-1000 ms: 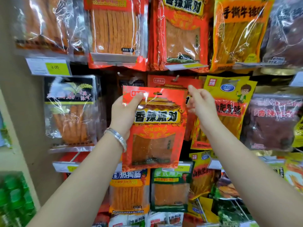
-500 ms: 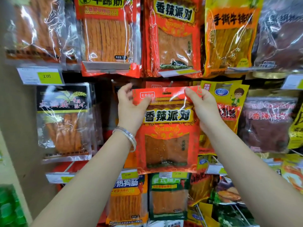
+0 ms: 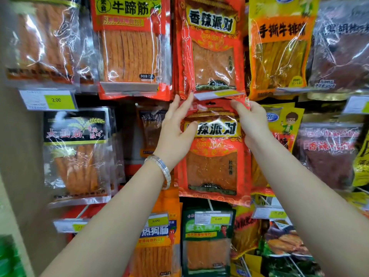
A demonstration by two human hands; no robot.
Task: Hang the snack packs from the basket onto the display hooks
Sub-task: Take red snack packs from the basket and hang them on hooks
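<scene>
Red snack pack (image 3: 212, 156) between both hands' fingertips (image 3: 187, 100)

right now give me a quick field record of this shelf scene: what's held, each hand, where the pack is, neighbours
held item: red snack pack, upright, facing the camera
left hand: grips the pack's upper left edge; silver bracelet on the wrist
right hand: pinches the pack's top right corner
pack position: top edge just under the matching red pack in the row above
hook: not visible behind the pack
left neighbour: black-label pack
right neighbour: yellow cartoon pack
price tag: 2.00
</scene>
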